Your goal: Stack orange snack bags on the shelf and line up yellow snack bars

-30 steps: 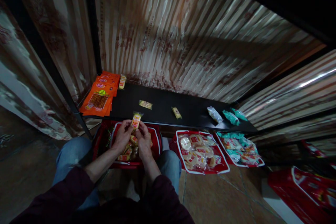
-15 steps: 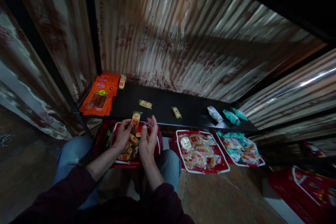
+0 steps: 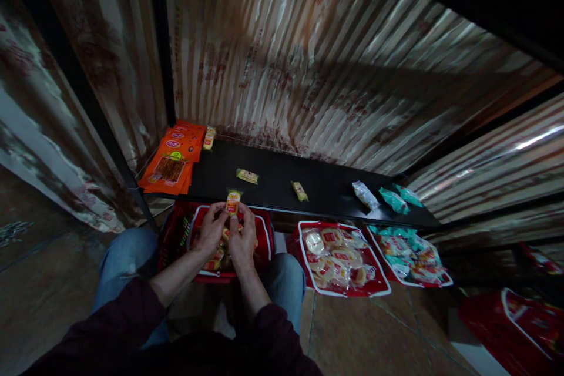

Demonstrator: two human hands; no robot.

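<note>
Snack packet (image 3: 232,202) pinched between left hand (image 3: 211,230) and right hand (image 3: 242,238); looks light, crinkly, slippery film; grip side seams, contents probably crushable.

No text, brand or number is reading legibly anywhere in the head view. The small snack packet (image 3: 232,202) between the left hand (image 3: 210,230) and the right hand (image 3: 242,241) is showing a red label with light marks, too small to read. The orange packets (image 3: 173,158) on the shelf (image 3: 282,185) are carrying oval logos and a green-yellow badge, all blurred. The red bag (image 3: 342,258) of round cakes is showing red label patches, unreadable. The foil backing (image 3: 308,70) is bearing faint reddish printed characters, smeared beyond reading.
</note>
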